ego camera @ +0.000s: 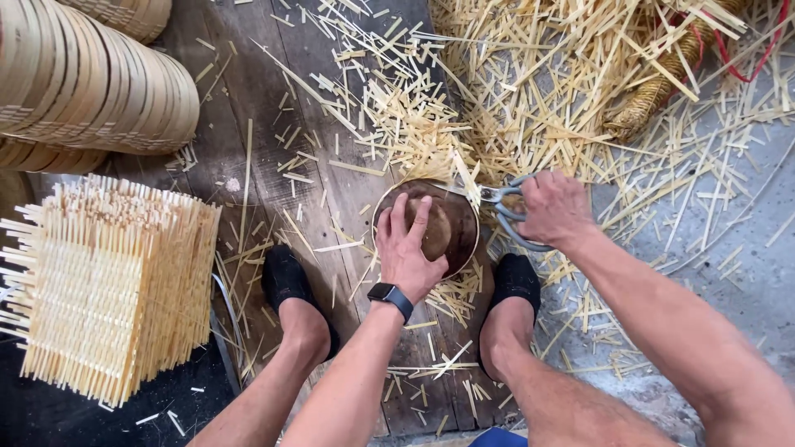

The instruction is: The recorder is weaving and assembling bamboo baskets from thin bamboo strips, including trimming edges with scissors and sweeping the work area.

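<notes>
Two hands: left hand (407,248) fingers spread flat on one round mould (447,228), right hand (553,209) gripping one shears (507,217).

Wooden floorboards (248,91) serve as the landmark. Left of them lies a stack of woven bamboo mats (108,290); above that, a row of round bamboo rims (99,79). Cut bamboo slivers (530,91) litter the boards' right side, where a coiled rope (662,91) rests on grey concrete (745,265).
</notes>
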